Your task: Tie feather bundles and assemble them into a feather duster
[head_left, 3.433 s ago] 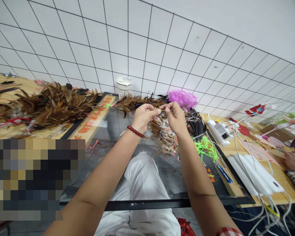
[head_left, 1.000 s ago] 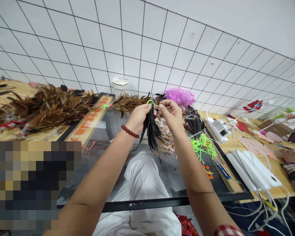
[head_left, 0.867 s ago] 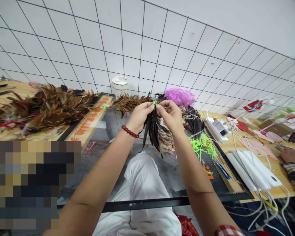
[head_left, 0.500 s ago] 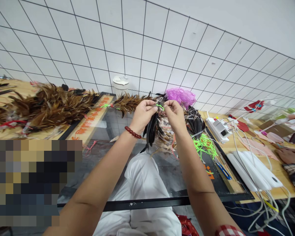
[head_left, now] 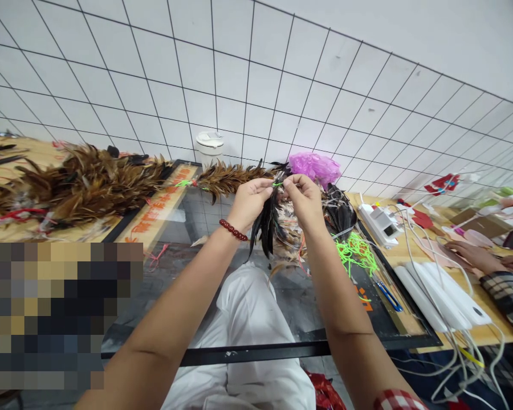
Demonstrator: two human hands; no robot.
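Above the glass-topped table, a small bunch of black feathers (head_left: 267,228) hangs with its quills up between my hands. A short bright green cord (head_left: 277,184) crosses its quill end. My left hand (head_left: 251,200), a red bead bracelet on its wrist, is closed in a pinch at the cord's left side. On the other side my right hand (head_left: 304,196) is closed, thumb and forefinger pinching the cord's other end. The fingertips partly hide the cord. Loose brown and pale feathers (head_left: 288,250) lie below and behind the bunch.
A long brown feather garland (head_left: 231,177) stretches behind my left hand, near a lidded white cup (head_left: 210,148). Green cords (head_left: 354,253), blue thread snips (head_left: 389,296) and white power strips (head_left: 447,296) lie right. A brown feather pile (head_left: 89,182) covers the left. Another person's hand (head_left: 474,256) is far right.
My hands have shifted very slightly, and the black feathers hang more spread. The green cord shows shorter between my fingers. The other person's hand at the right has moved leftward over pink sheets.
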